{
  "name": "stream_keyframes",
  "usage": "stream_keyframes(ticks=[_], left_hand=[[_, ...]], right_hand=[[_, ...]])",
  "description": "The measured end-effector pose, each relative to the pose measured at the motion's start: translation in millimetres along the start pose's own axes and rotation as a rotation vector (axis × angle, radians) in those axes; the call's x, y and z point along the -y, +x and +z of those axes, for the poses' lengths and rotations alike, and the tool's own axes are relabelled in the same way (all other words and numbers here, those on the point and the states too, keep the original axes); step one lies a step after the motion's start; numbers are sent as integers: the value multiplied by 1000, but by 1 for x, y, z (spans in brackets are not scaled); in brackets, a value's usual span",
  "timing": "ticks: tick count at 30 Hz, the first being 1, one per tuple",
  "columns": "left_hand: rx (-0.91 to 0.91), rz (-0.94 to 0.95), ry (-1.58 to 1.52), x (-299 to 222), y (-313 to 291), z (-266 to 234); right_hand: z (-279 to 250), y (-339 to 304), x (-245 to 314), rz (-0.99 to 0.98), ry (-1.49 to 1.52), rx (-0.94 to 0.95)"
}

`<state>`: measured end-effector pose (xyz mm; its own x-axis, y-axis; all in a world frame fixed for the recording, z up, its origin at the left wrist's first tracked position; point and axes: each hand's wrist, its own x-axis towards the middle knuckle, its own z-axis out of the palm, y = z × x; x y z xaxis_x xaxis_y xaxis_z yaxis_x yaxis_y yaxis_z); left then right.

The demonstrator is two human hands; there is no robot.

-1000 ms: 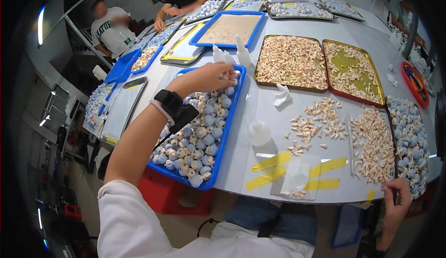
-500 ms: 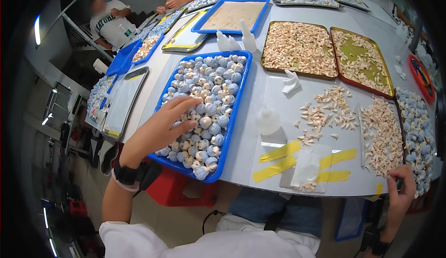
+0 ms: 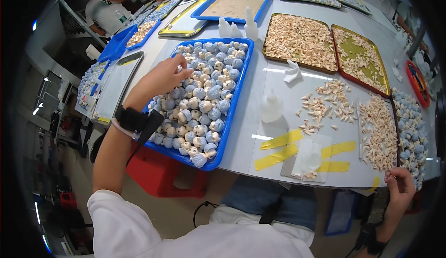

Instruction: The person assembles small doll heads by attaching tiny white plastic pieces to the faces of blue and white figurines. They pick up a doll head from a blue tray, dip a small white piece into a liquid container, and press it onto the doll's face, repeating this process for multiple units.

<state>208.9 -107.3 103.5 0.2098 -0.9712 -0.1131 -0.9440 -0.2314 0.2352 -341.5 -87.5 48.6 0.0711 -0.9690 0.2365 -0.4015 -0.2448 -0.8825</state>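
Observation:
A blue tray point(image 3: 217, 157) holds many small round figures point(image 3: 199, 93) in pale blue and cream, some with dark eye dots. Over its far left part is my left hand point(image 3: 163, 78), thumb and fingers apart and curved above the figures; no held figure shows. My right hand point(image 3: 401, 183) is at the table's near right edge, thumb and fingertips pinched together. What lies in that pinch is too small to make out. Just beyond it spreads a pile of small pointed cream pieces point(image 3: 378, 130). A looser group of such pieces point(image 3: 327, 102) lies farther left.
Yellow tape strips point(image 3: 278, 139) and a clear sheet with whitish paste point(image 3: 309, 158) lie in front of me. A translucent squeeze bottle point(image 3: 271, 107) stands behind them, near crumpled tissue point(image 3: 292, 72). Beyond are two gold trays point(image 3: 302, 63) of cream pieces. Other people sit across the table.
My left hand has moved away from the tray's middle toward its far left side. The right hand stays pinched by the table edge. The whole view has shifted slightly.

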Motion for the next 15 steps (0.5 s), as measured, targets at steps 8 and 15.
stream_keyframes(ticks=[8,15], left_hand=[[60,167,-92,-29,-47,14],[-286,149,2,-40,-100,46]], right_hand=[[-5,-7,-1,22,-27,-79],[20,8,17,-29,-84,-11]])
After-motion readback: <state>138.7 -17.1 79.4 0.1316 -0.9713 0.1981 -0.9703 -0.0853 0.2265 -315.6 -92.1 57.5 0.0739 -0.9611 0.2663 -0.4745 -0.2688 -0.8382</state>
